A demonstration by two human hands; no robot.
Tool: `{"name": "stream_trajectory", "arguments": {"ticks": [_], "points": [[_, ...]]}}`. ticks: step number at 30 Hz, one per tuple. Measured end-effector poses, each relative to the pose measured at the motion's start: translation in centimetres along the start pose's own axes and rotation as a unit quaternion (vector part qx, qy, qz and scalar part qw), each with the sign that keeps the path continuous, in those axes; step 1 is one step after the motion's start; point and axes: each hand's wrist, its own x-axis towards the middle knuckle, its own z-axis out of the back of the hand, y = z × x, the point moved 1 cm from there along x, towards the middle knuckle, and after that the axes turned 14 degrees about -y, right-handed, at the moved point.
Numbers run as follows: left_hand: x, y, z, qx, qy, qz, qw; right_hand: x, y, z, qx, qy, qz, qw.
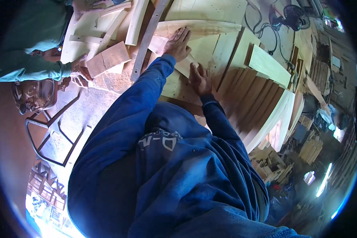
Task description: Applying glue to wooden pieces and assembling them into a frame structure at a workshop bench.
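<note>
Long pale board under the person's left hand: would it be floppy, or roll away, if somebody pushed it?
The long pale board looks like solid wood, so it's probably stiff, not floppy. It seems flat rather than round, so it would likely slide, not roll. The left hand on it might slow it down.

- The dark blue top [178, 186] is loose and creased across the lower middle.
- Pale lettering [169, 143] marks it near the frame's centre.
- Long blue sleeves [123, 113] end in snug cuffs [169, 59], upper middle.
- Left hand [179, 47] and right hand [200, 80] are bare.
</note>
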Motion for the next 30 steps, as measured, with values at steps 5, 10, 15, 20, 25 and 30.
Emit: {"name": "stream_trajectory", "arguments": {"ticks": [5, 10, 15, 20, 25, 30], "points": [[1.0, 0.3, -0.2, -0.023, -0.033, -0.005, 0.999, 1.3, 0.0, 0.2, 0.017, -0.003, -0.013, 1.000], [1.7, 0.4, -0.3, -0.018, -0.030, -0.002, 0.999, 2.2, -0.2, 0.5, 0.030, -0.010, -0.008, 0.999], [2.6, 0.5, -0.4, -0.027, -0.025, 0.008, 0.999, 3.1, -0.6, 0.5, 0.013, -0.005, -0.002, 1.000], [3.4, 0.6, -0.8, -0.022, -0.041, 0.004, 0.999, 4.0, -1.1, 0.8, 0.001, 0.013, -0.006, 1.000], [4.3, 0.9, -1.1, -0.033, -0.039, 0.008, 0.999, 4.9, -1.1, 1.1, -0.008, 0.007, 0.002, 1.000], [5.3, 1.2, -1.4, -0.022, -0.008, 0.012, 1.000, 5.9, -1.3, 1.2, -0.017, 0.006, 0.005, 1.000]]}}
